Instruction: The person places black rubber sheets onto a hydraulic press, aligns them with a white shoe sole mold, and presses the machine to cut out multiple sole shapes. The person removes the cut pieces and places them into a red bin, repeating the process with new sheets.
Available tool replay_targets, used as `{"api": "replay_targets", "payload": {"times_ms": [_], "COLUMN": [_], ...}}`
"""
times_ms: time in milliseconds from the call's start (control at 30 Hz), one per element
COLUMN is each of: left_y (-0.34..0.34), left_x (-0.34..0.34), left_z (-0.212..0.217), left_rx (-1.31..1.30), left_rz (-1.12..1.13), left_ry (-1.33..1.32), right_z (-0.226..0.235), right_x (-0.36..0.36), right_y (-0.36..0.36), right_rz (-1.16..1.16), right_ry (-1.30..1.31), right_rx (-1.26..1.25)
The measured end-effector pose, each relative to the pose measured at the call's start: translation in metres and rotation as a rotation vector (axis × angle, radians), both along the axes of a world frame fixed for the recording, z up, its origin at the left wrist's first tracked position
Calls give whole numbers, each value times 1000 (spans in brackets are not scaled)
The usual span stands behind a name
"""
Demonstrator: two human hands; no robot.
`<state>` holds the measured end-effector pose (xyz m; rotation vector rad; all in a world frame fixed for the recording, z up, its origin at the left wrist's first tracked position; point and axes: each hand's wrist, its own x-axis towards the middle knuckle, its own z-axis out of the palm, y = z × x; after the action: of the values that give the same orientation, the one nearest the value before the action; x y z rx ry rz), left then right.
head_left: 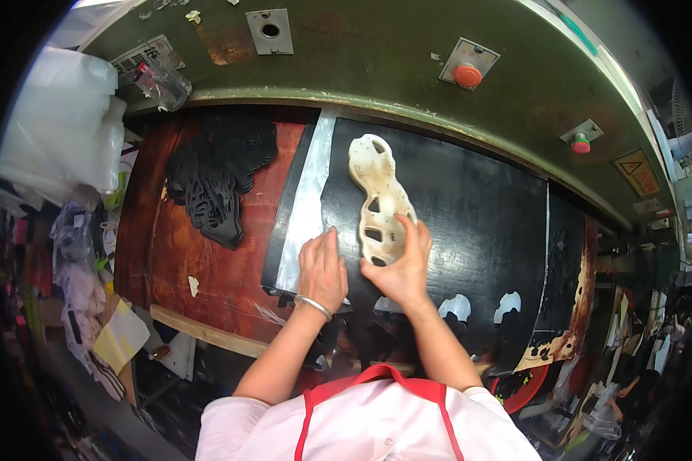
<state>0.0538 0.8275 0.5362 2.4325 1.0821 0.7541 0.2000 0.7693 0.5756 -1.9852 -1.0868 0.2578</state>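
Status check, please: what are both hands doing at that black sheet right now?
Left hand flat, pressing the black sheet. Right hand on the cream sole-shaped die, fingers over its near end. Nothing blocking; black cut pieces piled off to the left.

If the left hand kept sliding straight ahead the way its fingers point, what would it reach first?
The left hand lies flat on the black sheet, fingers pointing toward the machine. Going straight on, it would probably cross bare sheet beside the pale sole-shaped die, then meet the green machine edge.

Yellow triangle warning sign (636, 170) at right on green machine; pale rectangular label plate (141, 55) at upper left
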Motion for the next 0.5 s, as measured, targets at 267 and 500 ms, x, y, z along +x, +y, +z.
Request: {"api": "replay_targets", "payload": {"times_ms": [267,500], "left_y": [29,81], "left_x": [28,25], "left_z": [0,8], "left_rx": [11,-301], "left_rz": [34,3], "left_ry": [7,-303], "right_z": [-20,-9], "right_x": [10,130], "right_y": [43,29], "right_rz": [28,-45], "right_ry": [-211,17], "right_rx": [-20,127]}}
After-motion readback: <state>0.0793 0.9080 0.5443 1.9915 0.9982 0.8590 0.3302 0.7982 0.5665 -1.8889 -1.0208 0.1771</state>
